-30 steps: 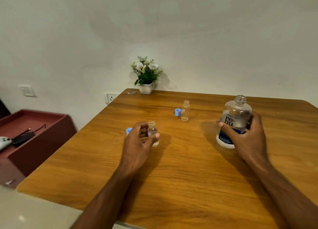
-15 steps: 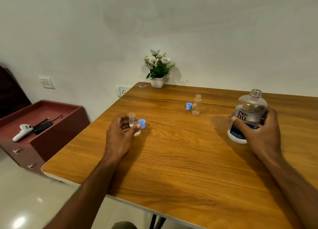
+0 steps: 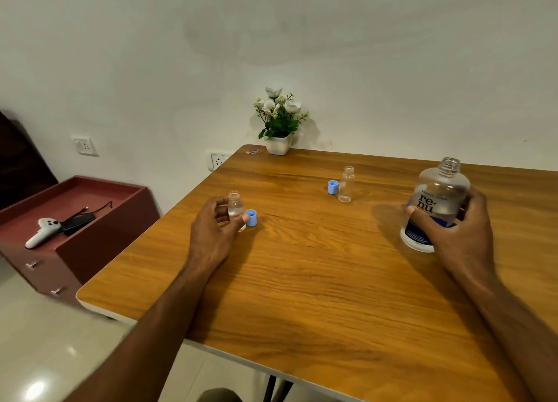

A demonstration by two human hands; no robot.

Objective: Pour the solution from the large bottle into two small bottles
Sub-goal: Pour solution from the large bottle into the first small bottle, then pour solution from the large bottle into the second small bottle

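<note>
Wooden worktop [image 3: 317, 280] fills lower right of frame. Left hand [image 3: 211, 235], left of centre, fingers curled round a small open bottle [image 3: 235, 208] standing upright; blue cap [image 3: 251, 218] just beside it. Second small bottle [image 3: 346, 184] upright near centre, uncapped, its blue cap [image 3: 332, 187] touching or nearly so. Right hand [image 3: 456, 232], right edge, clasps the large bottle [image 3: 437, 196], upright, neck open. Potted flowers [image 3: 279, 123] at far edge.

My left hand [image 3: 211, 234] reaches in from the near left edge of the table [image 3: 317, 296], forearm stretched over that edge, its thumb and fingers curled round the small bottle [image 3: 235, 208] near the left side. My right hand [image 3: 459, 232] comes in from the near right corner, palm and fingers wrapped about the upright large bottle [image 3: 437, 196] by the right edge.
</note>
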